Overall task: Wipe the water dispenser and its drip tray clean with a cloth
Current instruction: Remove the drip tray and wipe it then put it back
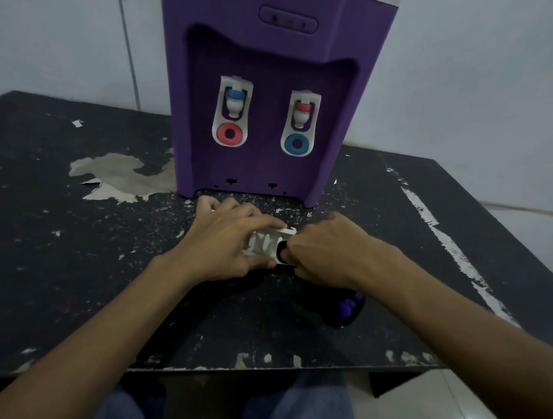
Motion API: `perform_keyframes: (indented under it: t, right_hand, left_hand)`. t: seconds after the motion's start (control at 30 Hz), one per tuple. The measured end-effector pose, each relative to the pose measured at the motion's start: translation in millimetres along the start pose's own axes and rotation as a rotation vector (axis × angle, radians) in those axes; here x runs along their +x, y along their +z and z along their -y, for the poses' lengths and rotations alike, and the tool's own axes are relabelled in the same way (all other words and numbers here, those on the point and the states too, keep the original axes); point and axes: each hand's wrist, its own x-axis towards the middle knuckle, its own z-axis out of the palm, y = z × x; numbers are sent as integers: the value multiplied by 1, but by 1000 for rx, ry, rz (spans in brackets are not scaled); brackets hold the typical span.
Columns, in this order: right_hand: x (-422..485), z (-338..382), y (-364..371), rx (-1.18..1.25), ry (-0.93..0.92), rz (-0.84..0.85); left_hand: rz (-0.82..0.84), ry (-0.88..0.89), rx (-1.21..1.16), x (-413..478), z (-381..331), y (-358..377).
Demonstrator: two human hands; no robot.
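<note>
A purple water dispenser [269, 89] stands upright at the back of the black table, with two white taps on its front. The white slotted drip tray [266, 242] lies on the table in front of it, detached. My left hand [231, 239] grips the tray's left side from above. My right hand [324, 251] closes on the tray's right end, with a dark bit showing between its fingers. A dark purple-and-black cloth [348, 307] lies on the table just under my right wrist, partly hidden by the forearm.
The black table [71, 261] has a worn, peeling surface with a bare patch left of the dispenser. A white wall rises behind. The table's right edge drops to a tiled floor [450, 414]. My knees show below the front edge.
</note>
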Motion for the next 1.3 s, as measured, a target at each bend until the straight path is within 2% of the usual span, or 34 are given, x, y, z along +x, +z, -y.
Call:
perform_keyframes:
  t: [0.2,0.33,0.5,0.67,0.83,0.97,1.13,1.23,1.3]
  right_hand:
    - [-7,11,25,568,190,-12]
    - [-9,3,30,728,176,-12]
    - [-6,-2,26,757,182,11]
    - [-9,7,31,796,269,-11]
    - [-8,19,23,705,362,47]
    - [-3,30,19,492,453,28]
    - [-8,23,14,479,357,59]
    - [-16,9,19,621,243,35]
    - [-24,4,25,721,262,-40]
  left_hand:
    - [-23,-26,13,-1,0,5]
    - [-17,-3,30,-1,-2,4]
    - [-23,-22,12,-2,-4,4]
    - [-56,-24,40,-5,-2,7]
    - [-88,-13,21,-5,-1,10]
    - [-101,-22,27,-6,-3,12]
    - [-93,-18,62,-10,-7,9]
    - [-102,-14,77,-10,-9,8]
    - [-111,-7,81,-11,-8,10]
